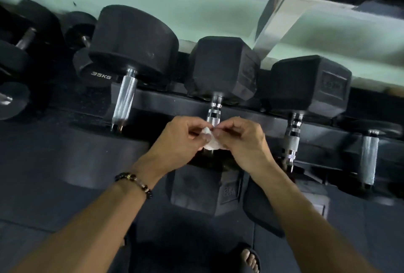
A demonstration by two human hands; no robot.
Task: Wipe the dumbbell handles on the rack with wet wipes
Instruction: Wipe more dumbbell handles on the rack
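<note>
**Dumbbell handles on rack, wipe held at the middle one**

Dumbbell handle (pixel 213 114), middle hex dumbbell (pixel 223 67): chrome, knurled, long axis running from the far head toward the viewer; near part hidden behind the hands. It lies on the dark rack (pixel 153 102), between a round-headed 35KG dumbbell (pixel 133 43) to the left and a second hex dumbbell (pixel 310 84) to the right, whose handles lie roughly parallel to it.

Wet wipe (pixel 211 143): white, crumpled, held between both hands directly over the middle handle; contact with the metal cannot be told.

Left hand (pixel 181 139): forearm reaching up and inward from lower left, beaded bracelet (pixel 134 182) on the wrist, fingers curled, grip pinched together on the wipe.

Right hand (pixel 242 139): forearm reaching in from lower right, thumb and fingertips closed on the wipe's upper edge, meeting the left hand's fingertips.

Foot (pixel 250 259): in a sandal on the dark floor, bottom edge.
</note>
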